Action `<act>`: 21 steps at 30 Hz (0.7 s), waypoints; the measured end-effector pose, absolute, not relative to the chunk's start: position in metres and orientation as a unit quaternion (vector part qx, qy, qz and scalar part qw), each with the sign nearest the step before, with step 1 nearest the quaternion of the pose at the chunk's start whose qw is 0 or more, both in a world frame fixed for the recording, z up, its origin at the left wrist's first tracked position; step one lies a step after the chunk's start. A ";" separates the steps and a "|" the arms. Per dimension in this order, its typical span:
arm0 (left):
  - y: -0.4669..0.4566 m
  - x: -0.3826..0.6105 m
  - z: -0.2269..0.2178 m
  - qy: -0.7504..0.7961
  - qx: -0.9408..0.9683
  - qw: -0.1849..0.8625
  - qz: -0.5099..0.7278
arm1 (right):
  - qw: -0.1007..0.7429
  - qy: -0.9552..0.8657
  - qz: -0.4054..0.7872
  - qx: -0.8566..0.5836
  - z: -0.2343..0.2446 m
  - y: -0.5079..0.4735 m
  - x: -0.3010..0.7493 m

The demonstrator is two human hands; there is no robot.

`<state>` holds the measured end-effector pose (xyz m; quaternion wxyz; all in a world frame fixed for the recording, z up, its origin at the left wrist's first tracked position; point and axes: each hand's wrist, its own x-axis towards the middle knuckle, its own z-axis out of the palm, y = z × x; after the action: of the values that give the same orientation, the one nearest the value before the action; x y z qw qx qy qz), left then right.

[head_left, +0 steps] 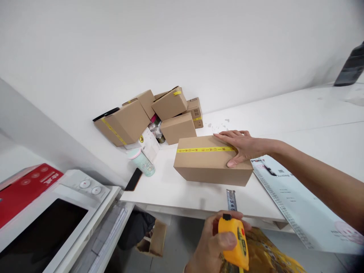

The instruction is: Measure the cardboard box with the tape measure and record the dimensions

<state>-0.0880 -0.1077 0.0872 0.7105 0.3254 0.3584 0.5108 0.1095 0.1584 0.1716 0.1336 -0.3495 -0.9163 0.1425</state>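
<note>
A brown cardboard box (212, 161) sealed with yellow tape lies on the white table (182, 189). My right hand (241, 146) rests flat on its top right end, fingers spread toward the left. Below the table's front edge, my left hand (213, 244) is wrapped round an orange-yellow tape measure (234, 242). A short length of its blade (231, 200) sticks up toward the front face of the box, with the tip just short of it.
Several cardboard boxes (170, 106) are piled against the back wall, with a mint cup (142, 161) and a black phone (133, 179) near them. A printed sheet (295, 204) overhangs the table on the right. A white machine (65, 216) stands at the left, a yellow bag (270, 258) below.
</note>
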 end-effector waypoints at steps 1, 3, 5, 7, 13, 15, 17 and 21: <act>-0.107 -0.091 0.092 0.358 0.339 0.707 0.507 | 0.137 -0.918 0.141 -0.345 0.171 0.157 0.110; -0.104 -0.099 0.105 0.352 0.369 0.701 0.498 | 0.140 -0.920 0.134 -0.341 0.169 0.154 0.110; -0.096 -0.106 0.120 0.335 0.397 0.689 0.506 | 0.144 -0.923 0.118 -0.336 0.167 0.149 0.110; -0.082 -0.110 0.133 0.319 0.422 0.666 0.526 | 0.156 -0.928 0.093 -0.326 0.165 0.141 0.109; -0.023 -0.102 0.163 0.297 0.411 0.647 0.570 | 0.220 -0.926 0.024 -0.305 0.152 0.111 0.107; -0.008 -0.098 0.169 0.299 0.387 0.654 0.577 | 0.226 -0.927 0.014 -0.299 0.149 0.106 0.107; 0.004 -0.096 0.173 0.308 0.376 0.648 0.586 | 0.229 -0.928 0.006 -0.293 0.147 0.103 0.107; 0.021 -0.095 0.182 0.321 0.372 0.642 0.588 | 0.241 -0.928 -0.016 -0.283 0.144 0.101 0.108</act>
<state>-0.0948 0.0210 0.1815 0.6423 0.3724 0.3206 0.5882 0.1079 0.1009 0.1436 0.2409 -0.2828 -0.9283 -0.0159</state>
